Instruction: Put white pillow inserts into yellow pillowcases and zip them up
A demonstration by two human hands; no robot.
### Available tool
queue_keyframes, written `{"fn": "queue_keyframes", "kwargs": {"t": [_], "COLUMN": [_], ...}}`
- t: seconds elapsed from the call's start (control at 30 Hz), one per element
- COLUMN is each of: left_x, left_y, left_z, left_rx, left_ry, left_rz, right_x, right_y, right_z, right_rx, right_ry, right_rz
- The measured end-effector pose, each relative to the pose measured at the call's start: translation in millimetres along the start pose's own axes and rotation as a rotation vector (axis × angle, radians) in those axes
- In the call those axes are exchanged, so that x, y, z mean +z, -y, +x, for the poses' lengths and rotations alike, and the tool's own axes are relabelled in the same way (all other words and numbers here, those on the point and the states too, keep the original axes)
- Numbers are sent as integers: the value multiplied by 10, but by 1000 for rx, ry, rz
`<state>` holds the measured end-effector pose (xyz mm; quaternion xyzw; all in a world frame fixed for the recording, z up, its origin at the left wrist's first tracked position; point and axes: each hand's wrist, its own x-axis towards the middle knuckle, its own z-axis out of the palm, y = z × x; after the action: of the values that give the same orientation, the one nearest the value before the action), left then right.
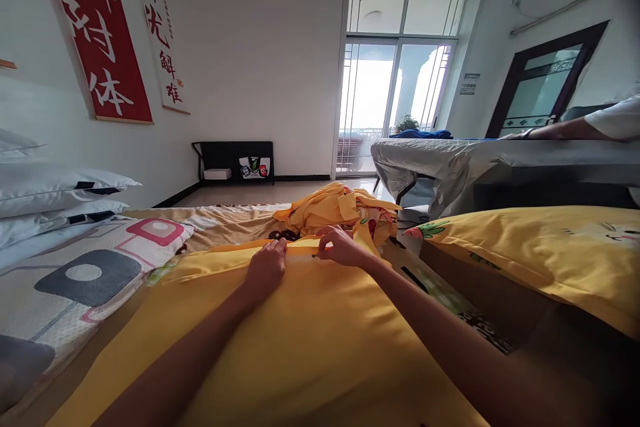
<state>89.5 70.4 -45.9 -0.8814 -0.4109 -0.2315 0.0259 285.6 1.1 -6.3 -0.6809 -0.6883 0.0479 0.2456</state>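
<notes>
A yellow pillow (300,340) lies on the bed in front of me, its far edge open. My left hand (267,267) is closed on that far edge, fingers pressing the fabric. My right hand (343,247) pinches the same edge a little to the right, at what looks like a small dark zipper pull. Just beyond both hands sits a crumpled yellow cloth (340,210) with a printed pattern.
A second yellow pillow (530,250) lies at the right. A patterned pillow (90,273) and stacked white pillows (60,193) are at the left. Another person's arm (575,127) rests on a grey-covered table (450,160) at the right rear. A balcony door stands behind.
</notes>
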Motion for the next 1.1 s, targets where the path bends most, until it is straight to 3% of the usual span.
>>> {"fn": "queue_keyframes", "kwargs": {"t": [0.2, 0.4, 0.67, 0.83, 1.1], "left_x": [-22, 70, 231, 241, 268], "left_y": [-82, -492, -745, -865, -1213], "left_z": [28, 128, 363, 441, 529], "left_rx": [67, 581, 580, 438, 378], "left_ry": [-10, -7, 44, 122, 206], "left_rz": [101, 216, 50, 55, 58], "right_x": [-102, -118, -230, -307, -375], "right_y": [-307, -411, -580, -754, -909], "right_z": [-53, -90, -170, -228, -335], "right_rx": [-12, -71, -39, -4, 22], "right_ry": [31, 60, 34, 7, -40], "right_rz": [-11, -3, -31, -52, -152]}}
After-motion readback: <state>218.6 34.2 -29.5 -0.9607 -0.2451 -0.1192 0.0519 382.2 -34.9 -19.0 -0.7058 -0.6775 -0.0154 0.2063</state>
